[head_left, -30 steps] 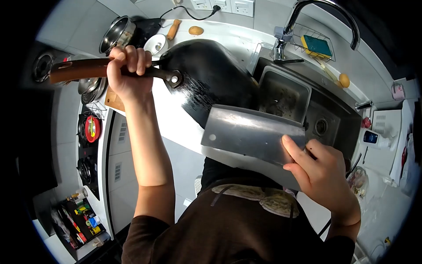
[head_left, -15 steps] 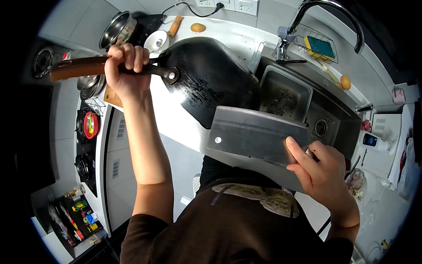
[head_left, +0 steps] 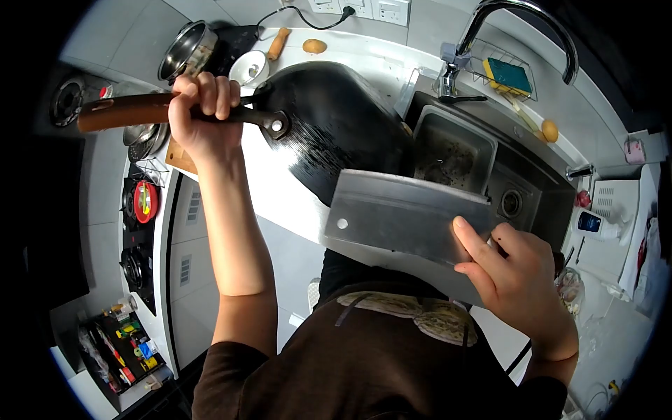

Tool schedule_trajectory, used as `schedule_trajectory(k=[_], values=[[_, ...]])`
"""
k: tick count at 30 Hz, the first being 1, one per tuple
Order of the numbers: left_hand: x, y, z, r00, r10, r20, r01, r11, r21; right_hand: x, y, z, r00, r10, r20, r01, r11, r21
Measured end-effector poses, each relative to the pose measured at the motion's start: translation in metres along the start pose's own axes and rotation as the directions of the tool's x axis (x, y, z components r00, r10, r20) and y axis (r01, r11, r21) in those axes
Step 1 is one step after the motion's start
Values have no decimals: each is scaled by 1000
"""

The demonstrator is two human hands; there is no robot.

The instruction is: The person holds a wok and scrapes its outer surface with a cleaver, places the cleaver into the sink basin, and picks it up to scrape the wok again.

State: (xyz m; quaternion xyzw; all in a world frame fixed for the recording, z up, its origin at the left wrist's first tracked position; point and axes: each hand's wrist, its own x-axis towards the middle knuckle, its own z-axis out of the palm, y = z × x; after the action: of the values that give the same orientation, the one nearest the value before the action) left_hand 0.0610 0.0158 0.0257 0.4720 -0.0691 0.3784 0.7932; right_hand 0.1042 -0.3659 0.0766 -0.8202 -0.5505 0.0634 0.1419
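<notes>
My left hand [head_left: 205, 115] is wrapped round the brown handle of a black wok [head_left: 336, 119], which is tilted with its dark outer side toward me beside the sink. In my right hand [head_left: 507, 269] is a wide metal cleaver [head_left: 402, 217], my fingers closed at its handle end and the index finger lying along the blade. The blade points left, just in front of the wok's lower edge. The cleaver's handle is mostly hidden by my hand. Right of the wok, a metal basin [head_left: 455, 150] with dark bits in it sits in the sink [head_left: 535, 185].
A faucet [head_left: 448, 77] arches over the sink, near a wire rack with a sponge [head_left: 507, 75]. Behind the wok are a white bowl [head_left: 248, 68], a wooden handle [head_left: 278, 43] and a potato [head_left: 314, 46]. A metal pot [head_left: 187, 50] stands at the back left.
The cleaver shifted slightly right from the first frame, then a little left again. The wok and my left hand moved only slightly. Both hands keep their hold.
</notes>
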Motion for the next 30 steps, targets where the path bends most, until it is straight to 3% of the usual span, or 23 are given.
schedule_trajectory(k=[2, 8, 11, 26, 30], values=[[-1, 1, 0, 1000, -3, -21, 3, 1000, 9, -3, -2, -4, 998, 30, 63, -31, 1000, 4], [-5, -1, 7, 998, 9, 58, -10, 1000, 10, 3, -3, 0, 1000, 8, -10, -7, 999, 37], [-6, 1, 5, 999, -2, 46, 0, 999, 38, -2, -5, -5, 998, 29, 55, -30, 999, 22], [-11, 2, 4, 1000, 15, 14, -15, 1000, -16, -3, -6, 4, 998, 62, 0, -61, 990, 126], [-14, 4, 3, 1000, 28, -6, -28, 999, 43, -6, -9, 5, 994, 106, 19, -107, 986, 129]])
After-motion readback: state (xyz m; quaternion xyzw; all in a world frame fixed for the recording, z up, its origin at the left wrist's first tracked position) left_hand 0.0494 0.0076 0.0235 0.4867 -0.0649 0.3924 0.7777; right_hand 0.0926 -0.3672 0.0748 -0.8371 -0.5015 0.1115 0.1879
